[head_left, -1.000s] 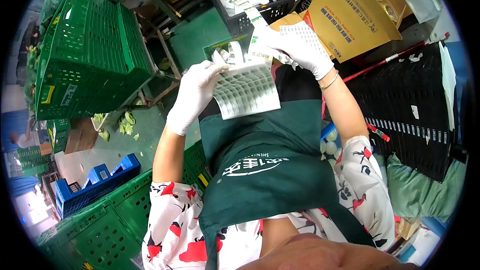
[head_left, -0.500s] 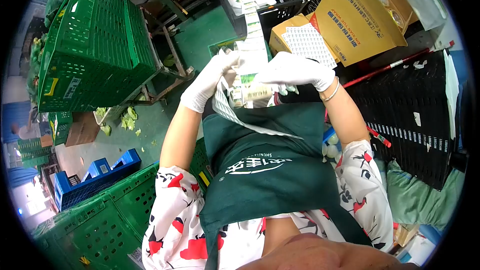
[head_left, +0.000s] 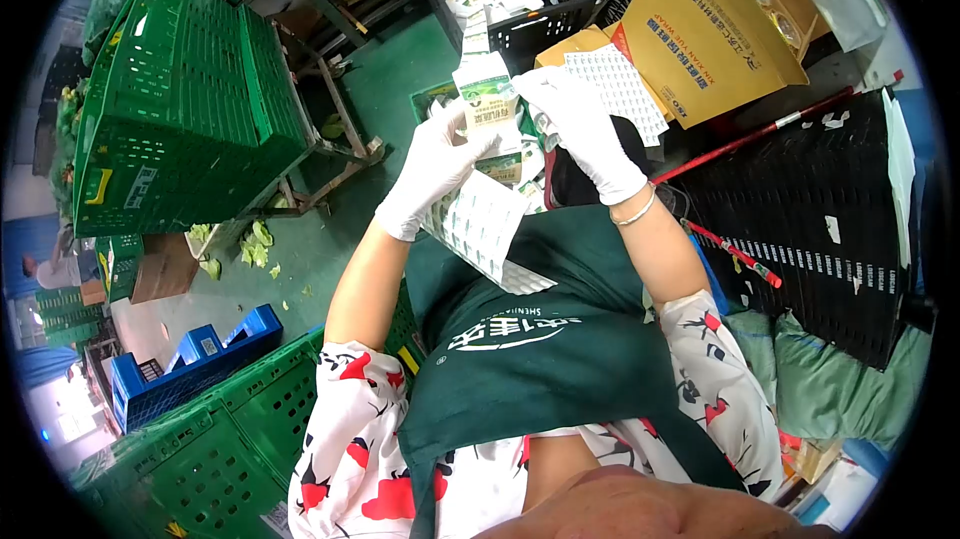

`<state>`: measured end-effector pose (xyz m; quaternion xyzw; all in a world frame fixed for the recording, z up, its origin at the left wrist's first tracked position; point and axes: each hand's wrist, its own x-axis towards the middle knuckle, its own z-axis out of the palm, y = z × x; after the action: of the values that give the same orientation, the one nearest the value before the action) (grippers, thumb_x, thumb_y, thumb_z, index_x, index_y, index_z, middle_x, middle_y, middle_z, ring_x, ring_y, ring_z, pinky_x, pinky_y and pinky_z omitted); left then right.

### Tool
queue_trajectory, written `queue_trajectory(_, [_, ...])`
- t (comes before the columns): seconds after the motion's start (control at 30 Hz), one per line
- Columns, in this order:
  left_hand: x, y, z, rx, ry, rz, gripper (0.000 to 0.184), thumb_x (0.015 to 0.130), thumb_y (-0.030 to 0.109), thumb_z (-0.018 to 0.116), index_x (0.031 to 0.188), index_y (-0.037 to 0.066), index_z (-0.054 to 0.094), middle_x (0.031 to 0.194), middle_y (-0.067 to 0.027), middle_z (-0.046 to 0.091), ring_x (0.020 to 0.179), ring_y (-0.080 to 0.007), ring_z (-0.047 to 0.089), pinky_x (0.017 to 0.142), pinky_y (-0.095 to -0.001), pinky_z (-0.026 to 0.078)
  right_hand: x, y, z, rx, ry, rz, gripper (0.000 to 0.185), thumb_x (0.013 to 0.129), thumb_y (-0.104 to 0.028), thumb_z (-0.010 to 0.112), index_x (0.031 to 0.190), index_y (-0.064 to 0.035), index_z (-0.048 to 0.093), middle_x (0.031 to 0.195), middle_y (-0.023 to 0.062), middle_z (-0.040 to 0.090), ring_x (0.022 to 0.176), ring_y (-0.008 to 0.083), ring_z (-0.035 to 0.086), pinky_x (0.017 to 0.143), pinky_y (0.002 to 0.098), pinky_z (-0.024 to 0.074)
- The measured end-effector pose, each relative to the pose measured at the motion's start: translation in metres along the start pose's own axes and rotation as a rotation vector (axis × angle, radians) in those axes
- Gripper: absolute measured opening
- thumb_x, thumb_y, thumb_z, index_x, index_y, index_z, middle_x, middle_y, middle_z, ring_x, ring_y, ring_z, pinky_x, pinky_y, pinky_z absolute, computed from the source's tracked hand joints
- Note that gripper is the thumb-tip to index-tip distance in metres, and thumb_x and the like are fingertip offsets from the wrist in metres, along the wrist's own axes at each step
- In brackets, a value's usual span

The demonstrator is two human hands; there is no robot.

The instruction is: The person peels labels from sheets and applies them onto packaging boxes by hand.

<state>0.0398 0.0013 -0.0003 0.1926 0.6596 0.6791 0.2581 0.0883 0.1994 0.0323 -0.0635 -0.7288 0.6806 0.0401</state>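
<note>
My white-gloved left hand (head_left: 428, 174) is closed on a sheet of small printed stickers (head_left: 478, 229), which hangs bent over my green apron (head_left: 520, 339). Its thumb and fingers also lie against a strip of white-and-green printed labels (head_left: 488, 104). That strip runs from the black crate down between my hands, and more green-and-white pieces show below it. My gloved right hand (head_left: 585, 129) is at the strip's right edge, fingers bent and pinched together; whatever is between the fingertips is too small to make out.
A black crate (head_left: 545, 24) with many printed labels stands ahead. Beside it, another sticker sheet (head_left: 615, 89) lies by an open cardboard box (head_left: 700, 39). Green crates (head_left: 190, 109) are stacked at left, black crates (head_left: 800, 229) at right. Leaf scraps (head_left: 257, 242) lie on the floor.
My right hand has drawn back and turned, its fingers now pinched by the strip. The sticker sheet has swung to show its printed face. The strip's front label now faces up.
</note>
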Motion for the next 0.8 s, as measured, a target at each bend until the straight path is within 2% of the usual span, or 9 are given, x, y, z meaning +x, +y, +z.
queue_trajectory(0.2, [-0.007,0.010,0.001,-0.126,-0.034,-0.068,0.042,0.091,0.007,0.067,0.131,0.000,0.057,0.116,-0.0065,0.066,0.102,-0.0095,0.061,0.090,-0.0266,0.052,0.009,0.008,0.018,-0.314,0.060,-0.108,0.024,0.088,-0.022,0.072,0.098,-0.0010,0.068,0.078,0.0033,0.061,0.063,0.0060,0.056,0.061,0.0219,0.0454])
queue_trajectory(0.23, [-0.007,0.011,-0.001,-0.111,-0.031,-0.092,0.042,0.091,0.008,0.067,0.131,0.000,0.057,0.115,-0.0064,0.066,0.102,-0.0092,0.061,0.090,-0.0264,0.052,0.010,0.010,0.019,-0.522,0.155,-0.197,0.026,0.088,-0.026,0.073,0.097,-0.0013,0.068,0.074,0.0016,0.060,0.062,0.0044,0.055,0.059,0.0221,0.0445])
queue_trajectory(0.33, [-0.010,0.007,-0.012,-0.061,-0.094,-0.045,0.040,0.090,0.009,0.069,0.127,-0.001,0.060,0.110,-0.0056,0.067,0.099,-0.0089,0.061,0.087,-0.0263,0.052,0.014,0.003,0.008,-0.251,-0.122,-0.056,0.027,0.089,-0.027,0.072,0.095,-0.0003,0.068,0.069,0.0005,0.056,0.061,0.0046,0.052,0.057,0.0225,0.0429])
queue_trajectory(0.37, [-0.011,0.010,-0.020,0.041,-0.083,-0.085,0.033,0.091,0.013,0.068,0.121,-0.002,0.064,0.106,-0.0036,0.068,0.093,-0.0080,0.061,0.084,-0.0261,0.051,0.005,-0.002,0.007,0.010,-0.214,0.037,0.025,0.090,-0.026,0.069,0.092,-0.0004,0.069,0.068,-0.0011,0.055,0.061,0.0047,0.049,0.056,0.0226,0.0402])
queue_trajectory(0.47, [-0.001,0.011,-0.026,-0.389,0.064,-0.134,0.030,0.095,0.019,0.063,0.115,-0.003,0.066,0.101,-0.0024,0.068,0.088,-0.0079,0.061,0.080,-0.0246,0.050,-0.009,-0.016,0.004,-0.236,-0.515,0.071,0.023,0.092,-0.025,0.067,0.091,-0.0021,0.070,0.069,-0.0023,0.056,0.060,0.0041,0.048,0.055,0.0217,0.0389])
queue_trajectory(0.5, [0.000,0.010,-0.027,-0.352,0.080,-0.124,0.029,0.094,0.017,0.063,0.115,-0.003,0.066,0.102,-0.0032,0.068,0.089,-0.0081,0.061,0.080,-0.0245,0.050,-0.009,-0.005,0.007,-0.259,-0.515,-0.183,0.021,0.093,-0.025,0.065,0.096,-0.0042,0.070,0.069,-0.0031,0.056,0.057,0.0028,0.044,0.053,0.0203,0.0363])
queue_trajectory(0.6, [0.004,0.010,-0.026,-0.242,0.115,-0.094,0.027,0.094,0.011,0.062,0.117,-0.003,0.065,0.105,-0.0055,0.070,0.090,-0.0085,0.062,0.081,-0.0242,0.050,-0.002,0.003,-0.002,0.018,-0.200,0.116,0.021,0.093,-0.024,0.065,0.099,-0.0041,0.068,0.069,-0.0024,0.057,0.055,0.0021,0.043,0.051,0.0190,0.0351])
queue_trajectory(0.67, [0.002,0.014,-0.021,-0.075,0.098,-0.050,0.029,0.093,0.009,0.064,0.119,-0.004,0.065,0.107,-0.0053,0.069,0.092,-0.0078,0.061,0.082,-0.0246,0.050,0.004,0.002,0.000,0.018,-0.099,-0.015,0.020,0.091,-0.021,0.068,0.101,-0.0035,0.066,0.074,-0.0016,0.060,0.061,0.0031,0.049,0.056,0.0187,0.0400])
queue_trajectory(0.8, [0.004,0.003,-0.015,-0.063,0.053,-0.004,0.029,0.092,0.009,0.066,0.119,-0.003,0.065,0.107,-0.0039,0.069,0.091,-0.0068,0.059,0.082,-0.0244,0.049,0.011,0.002,0.017,-0.076,0.002,-0.169,0.026,0.088,-0.021,0.073,0.103,-0.0024,0.064,0.083,0.0019,0.065,0.075,0.0062,0.060,0.066,0.0223,0.0492])
